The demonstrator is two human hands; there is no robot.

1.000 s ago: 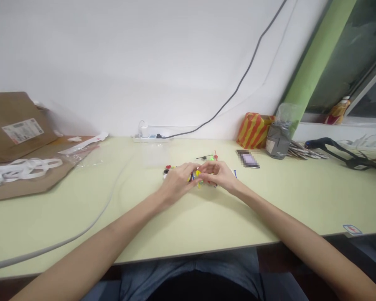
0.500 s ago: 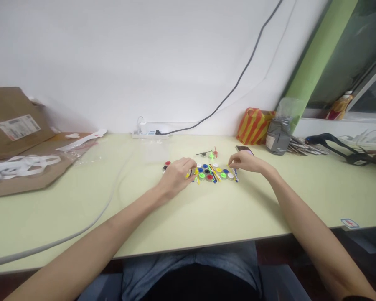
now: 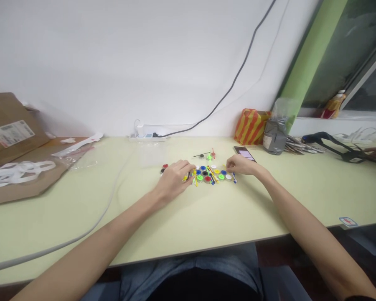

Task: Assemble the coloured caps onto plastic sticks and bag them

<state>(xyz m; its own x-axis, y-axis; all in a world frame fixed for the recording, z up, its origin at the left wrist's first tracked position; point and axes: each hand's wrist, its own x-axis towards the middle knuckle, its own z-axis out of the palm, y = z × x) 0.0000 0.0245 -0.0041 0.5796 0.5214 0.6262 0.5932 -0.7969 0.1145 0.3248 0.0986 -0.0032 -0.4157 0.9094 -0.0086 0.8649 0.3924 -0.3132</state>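
Small clear round pieces with coloured caps lie in a cluster on the table, among them a green-capped piece [image 3: 199,178], a red-capped piece [image 3: 207,179] and a white-capped piece [image 3: 228,177]. Thin coloured arrow-shaped sticks [image 3: 212,175] lie across the middle of them. My left hand [image 3: 176,179] is curled over the cluster's left end, thumb and fingers closed around something mostly hidden. At the right end my right hand [image 3: 242,164] has its fingertips pinched, with a bit of yellow beside them; what they hold is too small to name. A blue-and-white stick [image 3: 234,178] lies just below that hand.
Behind the cluster lie a black pointer piece [image 3: 201,156], a green one [image 3: 209,157] and a red one [image 3: 213,153]. A phone [image 3: 245,154] rests beyond my right hand. A power strip [image 3: 146,137] is by the wall; a grey cable [image 3: 90,225] crosses the left side.
The view has shifted slightly. My right hand has come down a little closer to the pieces. My left hand stays over the left end, its fingers nearly unchanged.
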